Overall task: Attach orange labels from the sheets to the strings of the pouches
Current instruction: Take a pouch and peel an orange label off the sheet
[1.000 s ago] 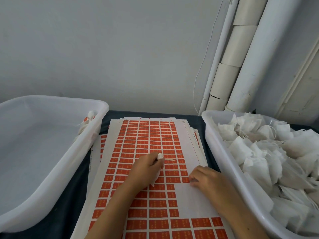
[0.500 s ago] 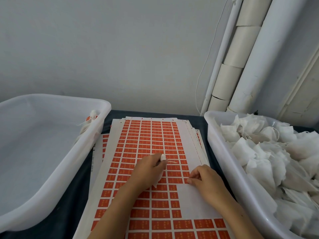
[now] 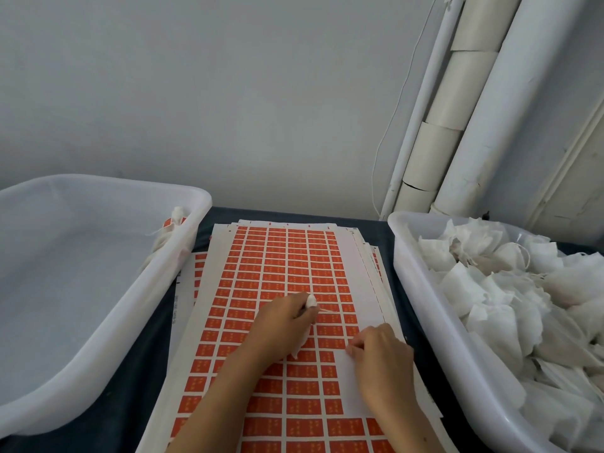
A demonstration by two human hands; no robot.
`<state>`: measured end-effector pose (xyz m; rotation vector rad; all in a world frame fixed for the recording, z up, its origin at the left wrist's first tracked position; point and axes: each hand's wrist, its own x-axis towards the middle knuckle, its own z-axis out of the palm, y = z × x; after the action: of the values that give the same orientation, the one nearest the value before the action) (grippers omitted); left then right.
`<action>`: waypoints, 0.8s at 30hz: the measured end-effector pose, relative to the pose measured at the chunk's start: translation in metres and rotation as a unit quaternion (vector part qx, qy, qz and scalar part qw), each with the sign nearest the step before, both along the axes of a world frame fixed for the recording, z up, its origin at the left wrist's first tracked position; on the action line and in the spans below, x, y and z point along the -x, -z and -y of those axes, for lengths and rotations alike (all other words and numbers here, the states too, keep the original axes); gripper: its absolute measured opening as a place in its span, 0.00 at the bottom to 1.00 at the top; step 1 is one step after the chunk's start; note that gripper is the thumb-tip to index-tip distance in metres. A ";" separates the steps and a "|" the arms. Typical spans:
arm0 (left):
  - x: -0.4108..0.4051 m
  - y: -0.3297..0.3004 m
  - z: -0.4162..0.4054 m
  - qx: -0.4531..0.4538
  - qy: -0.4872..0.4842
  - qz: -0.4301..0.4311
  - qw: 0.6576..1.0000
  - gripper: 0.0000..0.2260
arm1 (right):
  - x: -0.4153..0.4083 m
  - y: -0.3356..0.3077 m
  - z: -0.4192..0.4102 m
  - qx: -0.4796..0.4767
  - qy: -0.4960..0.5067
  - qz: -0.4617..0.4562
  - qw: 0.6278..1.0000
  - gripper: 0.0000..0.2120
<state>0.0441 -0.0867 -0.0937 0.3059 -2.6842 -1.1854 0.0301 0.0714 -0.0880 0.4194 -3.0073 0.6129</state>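
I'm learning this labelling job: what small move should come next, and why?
Probably peel one label free with the right hand: its fingertips pinch at the edge of the sheet's bare patch, while the left hand holds a pouch with its string out.

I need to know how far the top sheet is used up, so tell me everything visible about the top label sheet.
The top label sheet is white backing paper printed with a grid of small orange rectangular labels. It lies flat on a fanned stack of like sheets, between two white tubs. A bare white patch near its right edge shows labels already peeled. The right hand picks at that patch's edge; the left hand, holding a white pouch, rests on it.
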 end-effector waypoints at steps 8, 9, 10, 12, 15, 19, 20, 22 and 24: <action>-0.001 -0.001 0.001 0.014 0.011 -0.001 1.000 0.13 | 0.014 -0.013 -0.013 -0.023 -0.048 0.001 0.999 0.13; -0.001 -0.001 0.002 0.018 0.012 -0.002 1.000 0.13 | 0.017 -0.017 -0.015 -0.065 -0.064 0.008 0.996 0.14; -0.001 -0.001 0.002 0.020 0.013 -0.003 1.000 0.13 | 0.020 -0.019 -0.016 -0.098 -0.087 0.005 0.991 0.15; -0.001 -0.001 0.001 0.023 0.014 -0.003 1.000 0.13 | 0.023 -0.020 -0.020 -0.138 -0.143 -0.029 0.980 0.15; 0.000 -0.001 0.000 0.024 0.015 0.003 1.000 0.12 | 0.022 -0.019 -0.025 -0.164 -0.201 -0.071 0.963 0.16; -0.001 0.000 -0.001 0.020 0.016 0.000 1.000 0.13 | 0.022 -0.020 -0.027 -0.199 -0.245 -0.098 0.944 0.19; -0.001 0.000 -0.001 0.020 0.015 -0.001 1.000 0.13 | 0.023 -0.018 -0.029 -0.205 -0.253 -0.103 0.940 0.19; -0.001 0.000 -0.001 0.024 0.014 0.002 1.000 0.13 | 0.024 -0.014 -0.032 -0.212 -0.265 -0.123 0.933 0.20; 0.000 -0.001 0.000 0.030 0.014 0.006 0.999 0.12 | 0.021 -0.013 -0.034 -0.244 -0.276 -0.129 0.921 0.20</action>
<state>0.0441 -0.0863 -0.0932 0.2683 -2.7361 -1.1109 0.0088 0.1049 -0.0749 1.2830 -2.7334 -0.1995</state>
